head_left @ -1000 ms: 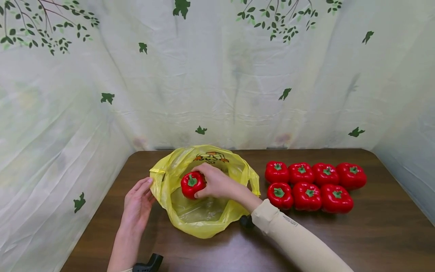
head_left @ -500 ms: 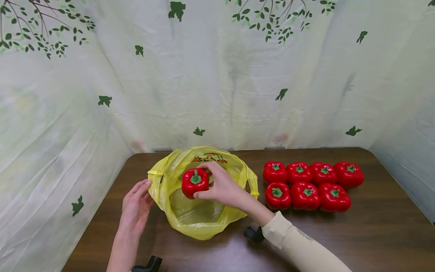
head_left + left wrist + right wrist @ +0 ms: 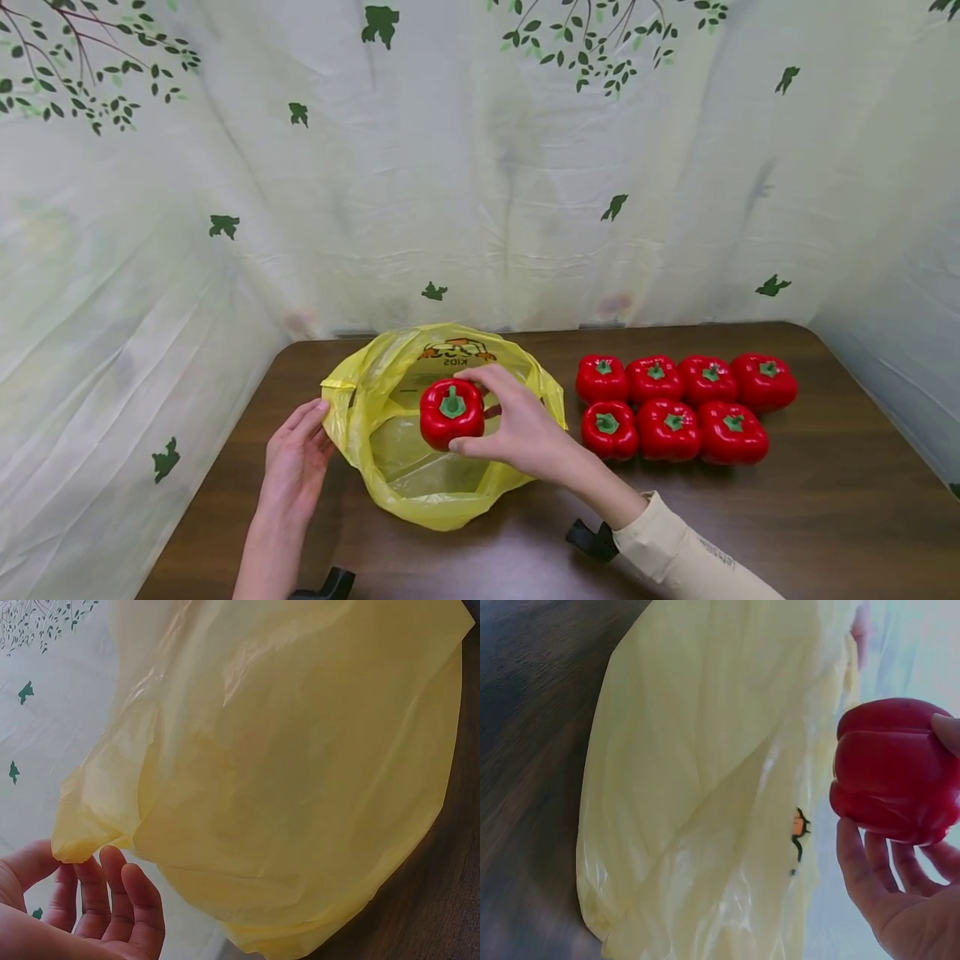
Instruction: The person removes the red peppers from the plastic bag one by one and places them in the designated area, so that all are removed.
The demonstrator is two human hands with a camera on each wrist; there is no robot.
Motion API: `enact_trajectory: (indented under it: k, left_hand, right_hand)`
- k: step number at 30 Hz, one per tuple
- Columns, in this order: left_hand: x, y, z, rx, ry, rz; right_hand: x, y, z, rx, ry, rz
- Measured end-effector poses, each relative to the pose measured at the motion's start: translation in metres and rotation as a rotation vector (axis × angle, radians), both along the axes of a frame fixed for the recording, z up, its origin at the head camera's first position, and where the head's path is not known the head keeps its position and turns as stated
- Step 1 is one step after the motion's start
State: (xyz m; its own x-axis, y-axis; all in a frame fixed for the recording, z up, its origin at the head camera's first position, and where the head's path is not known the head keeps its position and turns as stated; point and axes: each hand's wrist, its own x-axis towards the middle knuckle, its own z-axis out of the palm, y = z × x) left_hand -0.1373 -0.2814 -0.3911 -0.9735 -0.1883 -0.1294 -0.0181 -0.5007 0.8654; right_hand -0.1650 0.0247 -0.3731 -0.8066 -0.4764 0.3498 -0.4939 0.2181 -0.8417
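My right hand (image 3: 521, 427) grips a shiny red bell pepper (image 3: 442, 427) with a green stem, thumb on the near side and fingers on the far side. The pepper overlaps the mouth of a yellow plastic bag (image 3: 448, 510) in the head view. In the right wrist view the pepper (image 3: 892, 776) shows just beyond the bag's rim. At the bag's left side, my left hand (image 3: 295, 454) pinches a corner of the rim. Up close in the left wrist view, thumb and index finger hold that corner while the other fingers curl loosely below it.
Several more red bell peppers (image 3: 670, 429) stand in two rows on the brown table (image 3: 832, 508), right of the bag. A pale curtain (image 3: 555, 208) with leaf prints hangs behind and on both sides. Dark camera mounts (image 3: 592, 542) sit at the wrists.
My right hand has raised the pepper from within the bag's mouth, bringing it up and slightly right. The left hand keeps its hold on the rim. The view has shifted a little.
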Motion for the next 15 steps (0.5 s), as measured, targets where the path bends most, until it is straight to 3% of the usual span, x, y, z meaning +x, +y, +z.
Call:
enact_trajectory:
  k: [15]
  left_hand:
    - [-0.001,0.0,-0.001,-0.011,-0.01,0.008]
  right_hand:
    - [0.017,0.037,0.002,-0.053,0.077,-0.049]
